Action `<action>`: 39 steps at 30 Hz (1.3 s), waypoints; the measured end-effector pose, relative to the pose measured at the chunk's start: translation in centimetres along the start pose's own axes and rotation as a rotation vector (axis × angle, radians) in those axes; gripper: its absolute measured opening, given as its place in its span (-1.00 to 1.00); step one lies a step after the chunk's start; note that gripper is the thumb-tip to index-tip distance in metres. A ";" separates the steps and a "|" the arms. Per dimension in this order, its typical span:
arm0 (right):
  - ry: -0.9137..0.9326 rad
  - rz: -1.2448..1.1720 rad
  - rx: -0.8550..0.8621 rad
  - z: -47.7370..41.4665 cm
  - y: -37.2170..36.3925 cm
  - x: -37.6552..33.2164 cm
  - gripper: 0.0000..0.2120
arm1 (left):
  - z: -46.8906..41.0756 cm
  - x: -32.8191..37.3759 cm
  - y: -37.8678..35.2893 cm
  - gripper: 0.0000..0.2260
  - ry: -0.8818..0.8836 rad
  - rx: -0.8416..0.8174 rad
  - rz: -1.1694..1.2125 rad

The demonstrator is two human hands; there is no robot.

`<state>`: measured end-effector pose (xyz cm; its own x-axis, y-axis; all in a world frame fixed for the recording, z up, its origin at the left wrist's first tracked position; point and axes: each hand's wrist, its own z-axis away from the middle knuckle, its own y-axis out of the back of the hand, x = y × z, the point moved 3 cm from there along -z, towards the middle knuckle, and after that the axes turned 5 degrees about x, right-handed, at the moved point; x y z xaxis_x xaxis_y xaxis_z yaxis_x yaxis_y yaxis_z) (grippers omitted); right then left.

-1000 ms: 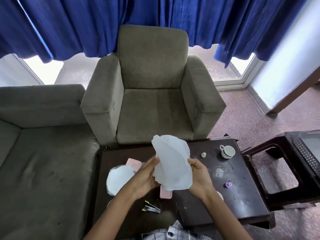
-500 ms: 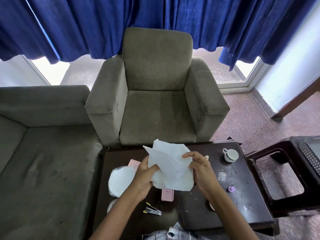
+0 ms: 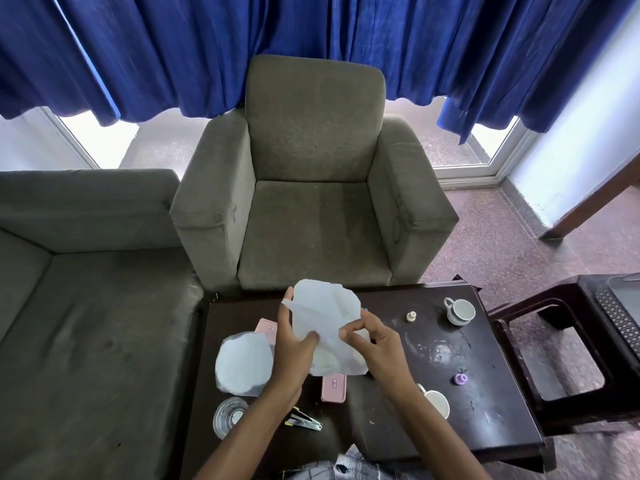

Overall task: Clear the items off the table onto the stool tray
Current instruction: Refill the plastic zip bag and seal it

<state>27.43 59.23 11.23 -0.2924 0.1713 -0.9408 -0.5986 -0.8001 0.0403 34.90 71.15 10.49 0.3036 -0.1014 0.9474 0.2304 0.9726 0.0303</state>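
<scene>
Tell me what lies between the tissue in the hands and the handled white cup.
In the head view, one small cream cap stands on the dark table between the tissue and the white cup; the rest is bare tabletop.

Crumpled white paper (image 3: 325, 327), raised above the table (image 3: 485, 427), gripped by the left hand (image 3: 294, 344) and pinched by the right hand (image 3: 377, 344). On the dark table:
- a round white paper (image 3: 242, 367) at left
- a pink case (image 3: 266, 329) just behind it, partly hidden
- a second pink case (image 3: 333, 388) under the raised paper
- a clear glass (image 3: 228, 415) and a stapler (image 3: 304, 421) near the front edge
- a handled cup (image 3: 460, 311) upright at the far right
- a cream knob (image 3: 411, 316) beside it
- a purple cap (image 3: 460, 379)
- a white mug (image 3: 437, 403) by the right forearm

The dark stool (image 3: 554, 341) stands at right, bearing a lattice-rimmed tray (image 3: 620, 320).
</scene>
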 end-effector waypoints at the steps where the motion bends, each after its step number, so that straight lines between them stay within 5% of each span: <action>1: -0.004 -0.034 0.029 -0.2 0.1 0.2 -0.90 | 0.0 0.1 0.2 -0.31 0.003 0.018 -0.003; 8: -0.005 0.081 0.185 -0.6 0.6 1.3 -0.75 | 0.3 1.9 1.4 -0.31 -0.048 0.066 -0.067; 14: -0.337 -0.144 0.174 -0.7 0.7 3.0 -0.85 | 0.5 3.2 2.3 -0.31 -0.211 0.022 -0.213; 17: -0.099 -0.079 0.289 -0.2 0.5 1.1 -0.93 | 1.0 4.0 2.3 -0.30 -0.278 -0.068 -0.421; 20: 0.388 0.141 0.262 0.9 -1.1 -2.4 -0.62 | 1.1 4.1 2.4 -0.33 -0.301 -0.098 -0.519; 22: 0.472 0.316 0.139 0.7 -2.9 -2.5 -0.51 | 1.2 4.0 2.5 -0.41 -0.301 -0.095 -0.520; 24: 0.274 0.286 0.055 -0.2 -3.8 -1.5 -0.46 | 1.2 4.3 2.7 -0.45 -0.268 -0.094 -0.473; 28: -0.305 -0.327 -0.292 -1.2 -3.4 0.9 -0.48 | 1.7 5.5 3.2 -0.50 -0.104 -0.183 -0.158; 30: -0.457 -0.592 -0.486 -0.5 -3.2 1.1 -0.51 | 1.8 5.4 3.5 -0.54 0.033 -0.264 0.029; 35: -0.474 -0.744 -0.654 -0.2 -3.0 1.2 -0.32 | 1.8 4.7 4.1 -0.54 0.213 -0.417 0.229; 39: -0.383 -0.614 -0.519 -1.1 -1.4 0.6 -0.43 | 1.5 4.2 4.9 -0.62 0.139 -0.342 0.138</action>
<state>28.91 59.78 10.29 -0.3158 0.7619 -0.5655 -0.3459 -0.6474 -0.6791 35.94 75.83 15.12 0.4704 -0.0250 0.8821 0.4662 0.8558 -0.2244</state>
